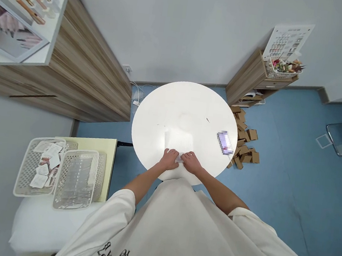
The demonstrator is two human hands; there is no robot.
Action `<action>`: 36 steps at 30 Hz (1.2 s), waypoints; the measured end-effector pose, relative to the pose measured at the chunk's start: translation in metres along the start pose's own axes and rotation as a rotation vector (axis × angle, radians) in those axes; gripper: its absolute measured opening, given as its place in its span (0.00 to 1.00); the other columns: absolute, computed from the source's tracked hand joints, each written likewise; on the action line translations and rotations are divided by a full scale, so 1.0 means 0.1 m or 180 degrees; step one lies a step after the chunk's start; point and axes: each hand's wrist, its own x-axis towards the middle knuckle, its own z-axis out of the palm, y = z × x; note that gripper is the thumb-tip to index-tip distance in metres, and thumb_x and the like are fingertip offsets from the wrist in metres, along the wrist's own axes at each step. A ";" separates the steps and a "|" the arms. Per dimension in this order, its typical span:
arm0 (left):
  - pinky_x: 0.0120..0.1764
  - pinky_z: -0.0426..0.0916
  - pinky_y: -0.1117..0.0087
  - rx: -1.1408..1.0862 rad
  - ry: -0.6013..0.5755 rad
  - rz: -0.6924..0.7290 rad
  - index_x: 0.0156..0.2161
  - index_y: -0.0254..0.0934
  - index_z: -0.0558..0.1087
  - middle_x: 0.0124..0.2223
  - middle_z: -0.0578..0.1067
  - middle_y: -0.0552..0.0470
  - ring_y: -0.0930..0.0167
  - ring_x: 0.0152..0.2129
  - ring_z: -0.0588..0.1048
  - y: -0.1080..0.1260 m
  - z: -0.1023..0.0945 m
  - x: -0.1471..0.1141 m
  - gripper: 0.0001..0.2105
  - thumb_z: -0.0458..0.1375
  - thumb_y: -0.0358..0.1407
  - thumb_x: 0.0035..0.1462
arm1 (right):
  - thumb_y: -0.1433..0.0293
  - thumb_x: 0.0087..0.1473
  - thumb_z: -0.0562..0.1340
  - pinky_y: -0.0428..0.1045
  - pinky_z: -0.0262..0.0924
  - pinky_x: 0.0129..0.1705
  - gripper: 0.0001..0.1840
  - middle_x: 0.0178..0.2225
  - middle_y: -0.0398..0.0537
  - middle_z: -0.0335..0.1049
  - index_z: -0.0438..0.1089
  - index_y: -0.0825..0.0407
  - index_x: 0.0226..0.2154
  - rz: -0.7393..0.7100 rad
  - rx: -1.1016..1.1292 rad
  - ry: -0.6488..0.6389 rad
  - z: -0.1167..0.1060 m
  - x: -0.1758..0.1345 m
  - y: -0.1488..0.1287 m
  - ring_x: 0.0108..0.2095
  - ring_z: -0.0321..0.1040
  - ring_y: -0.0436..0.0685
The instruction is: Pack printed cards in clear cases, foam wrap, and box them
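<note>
Both hands rest close together at the near edge of a white round table (162,101). My left hand (169,159) has its fingers bent over the left end of a small clear plastic piece (180,157). At the right end of that piece, my right hand (191,163) is curled in the same way. The piece shows only in the gap between the hands, so its exact kind is hard to tell. Just beyond the fingers lies a pale see-through sheet (179,141), flat on the tabletop and faint against the white.
A blurred-out phone (225,142) lies on the table's right side, and a small dark object (207,120) farther back. Cardboard boxes (243,150) are heaped on the floor at right. Left stand white baskets, one with cards (39,181), one with clear packs (77,178).
</note>
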 end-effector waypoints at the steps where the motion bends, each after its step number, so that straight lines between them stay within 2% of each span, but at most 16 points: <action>1: 0.62 0.46 0.51 0.0042 0.0061 0.0031 0.49 0.41 0.68 0.57 0.69 0.44 0.57 0.59 0.63 0.00 -0.01 -0.01 0.17 0.60 0.38 0.53 | 0.78 0.57 0.55 0.57 0.46 0.58 0.16 0.45 0.54 0.72 0.68 0.52 0.47 0.0016 0.0006 0.0017 -0.01 0.01 0.00 0.49 0.65 0.62; 3: 0.61 0.48 0.52 0.0120 0.0174 0.0041 0.48 0.39 0.69 0.58 0.68 0.42 0.56 0.59 0.62 0.00 -0.02 -0.01 0.15 0.59 0.38 0.55 | 0.77 0.58 0.54 0.56 0.47 0.57 0.15 0.42 0.53 0.73 0.68 0.53 0.47 0.0049 0.0023 0.0054 -0.06 0.04 0.00 0.46 0.66 0.61; 6: 0.59 0.51 0.54 0.0140 0.0281 -0.0057 0.48 0.39 0.69 0.51 0.71 0.43 0.59 0.53 0.67 0.01 -0.05 0.03 0.11 0.53 0.34 0.60 | 0.76 0.60 0.53 0.54 0.47 0.56 0.14 0.38 0.52 0.74 0.67 0.53 0.47 0.0144 0.0070 0.0066 -0.12 0.11 0.03 0.43 0.68 0.60; 9: 0.59 0.50 0.54 0.0095 0.0374 -0.0142 0.49 0.39 0.68 0.46 0.73 0.45 0.62 0.47 0.71 0.00 -0.07 0.10 0.12 0.48 0.31 0.63 | 0.75 0.61 0.53 0.54 0.48 0.55 0.14 0.39 0.52 0.75 0.68 0.53 0.48 0.0326 0.0200 0.0081 -0.16 0.19 0.07 0.43 0.68 0.60; 13: 0.60 0.49 0.53 0.0106 0.0387 -0.0216 0.50 0.39 0.68 0.46 0.74 0.45 0.62 0.48 0.71 -0.06 -0.10 0.26 0.12 0.46 0.31 0.66 | 0.73 0.62 0.52 0.54 0.49 0.56 0.17 0.50 0.54 0.72 0.68 0.52 0.52 0.0541 0.0398 0.0180 -0.20 0.33 0.16 0.51 0.65 0.61; 18: 0.61 0.49 0.51 0.0077 0.0500 -0.0394 0.51 0.39 0.69 0.55 0.70 0.41 0.59 0.57 0.65 -0.15 -0.11 0.47 0.13 0.48 0.33 0.66 | 0.71 0.61 0.55 0.59 0.44 0.62 0.25 0.65 0.57 0.56 0.62 0.52 0.61 0.0944 0.0369 0.0252 -0.20 0.44 0.23 0.63 0.52 0.65; 22: 0.62 0.47 0.48 0.0101 0.0471 -0.0500 0.50 0.40 0.71 0.60 0.66 0.40 0.56 0.62 0.59 -0.21 -0.07 0.58 0.13 0.49 0.34 0.65 | 0.68 0.62 0.54 0.60 0.40 0.64 0.28 0.68 0.57 0.49 0.58 0.51 0.64 0.1373 0.0463 0.0376 -0.14 0.34 0.21 0.66 0.46 0.65; 26: 0.62 0.48 0.47 0.0239 0.0407 -0.0534 0.51 0.39 0.71 0.60 0.66 0.39 0.56 0.61 0.59 -0.24 -0.01 0.63 0.14 0.49 0.35 0.64 | 0.66 0.63 0.53 0.60 0.40 0.65 0.29 0.69 0.57 0.45 0.56 0.52 0.65 0.2145 0.0698 0.0592 -0.02 0.20 0.18 0.67 0.43 0.65; 30: 0.63 0.47 0.47 0.0281 0.0445 -0.0541 0.56 0.39 0.67 0.61 0.65 0.38 0.55 0.63 0.57 -0.24 0.01 0.63 0.17 0.51 0.34 0.63 | 0.64 0.62 0.54 0.59 0.50 0.61 0.32 0.68 0.58 0.47 0.51 0.51 0.66 0.2848 0.1212 0.0481 0.08 0.15 0.20 0.65 0.49 0.66; 36: 0.63 0.47 0.49 0.0301 0.0719 -0.0345 0.58 0.37 0.65 0.63 0.62 0.37 0.55 0.64 0.56 -0.15 -0.03 0.49 0.19 0.50 0.33 0.63 | 0.59 0.61 0.55 0.58 0.54 0.57 0.31 0.62 0.59 0.56 0.54 0.51 0.64 0.3300 0.1588 0.0428 0.12 0.25 0.27 0.60 0.56 0.66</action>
